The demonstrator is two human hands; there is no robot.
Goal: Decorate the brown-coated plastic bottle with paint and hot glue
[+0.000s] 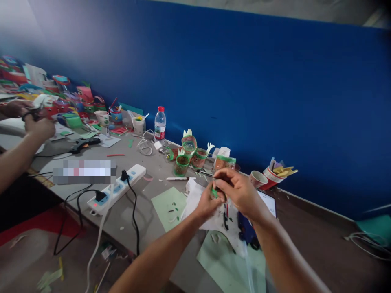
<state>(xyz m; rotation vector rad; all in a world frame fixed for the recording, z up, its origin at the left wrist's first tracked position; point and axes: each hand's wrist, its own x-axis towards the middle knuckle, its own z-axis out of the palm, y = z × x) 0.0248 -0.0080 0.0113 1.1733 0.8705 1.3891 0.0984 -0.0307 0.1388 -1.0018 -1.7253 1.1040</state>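
My left hand is closed around a small green piece, mostly hidden by the fingers. Right up against it, my right hand has its thumb and fingertips pinched together; what lies between them is too small to make out. Under both hands spreads a crumpled white sheet with a slim black-and-red tool on it. Pale green paper with dark scraps lies to the left. Just beyond stand small brown cups with green rims, some bearing pale hand-shaped cutouts.
A power strip with cords crosses the table at left. A water bottle stands by the blue wall. Paper cups and a phone or tablet are at right. Another person's hands hold scissors at far left.
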